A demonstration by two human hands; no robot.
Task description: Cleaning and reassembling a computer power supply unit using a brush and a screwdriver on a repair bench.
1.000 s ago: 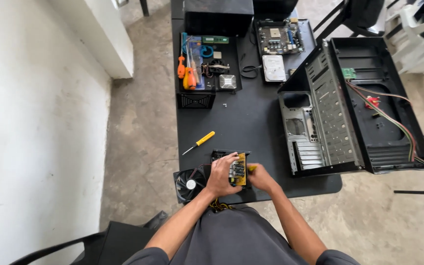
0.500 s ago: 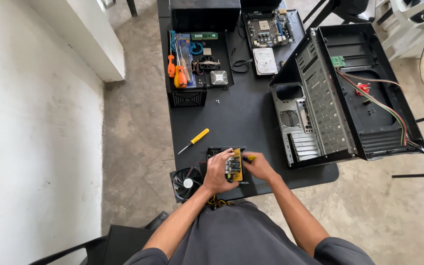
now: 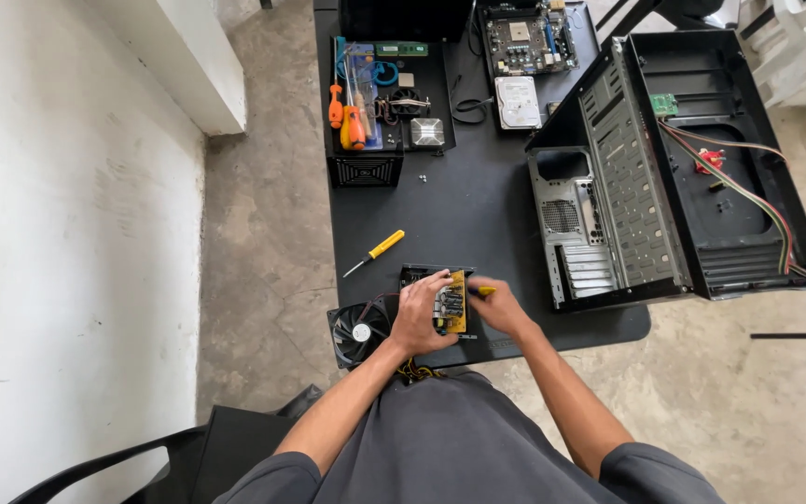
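Observation:
My left hand (image 3: 418, 315) grips a yellow circuit board (image 3: 452, 302) standing on edge inside a small black metal housing (image 3: 422, 274) at the near edge of the black table (image 3: 478, 205). My right hand (image 3: 501, 308) holds a yellow-handled screwdriver (image 3: 483, 291) with its tip against the board. A black cooling fan (image 3: 360, 331) lies just left of my left hand, joined to the housing by wires. Yellow and black cables (image 3: 414, 371) hang off the table edge below the housing.
An open black computer case (image 3: 673, 168) lies on its side at the right. A second yellow screwdriver (image 3: 377, 252) lies loose mid-table. At the back are a tray with orange-handled tools (image 3: 352, 117), a heatsink (image 3: 426, 133), a hard drive (image 3: 517, 101) and a motherboard (image 3: 526, 37). A black chair (image 3: 188, 448) stands lower left.
Both hands stay on the board and screwdriver. The view has shifted slightly, so the table sits a little more to the right and lower in frame.

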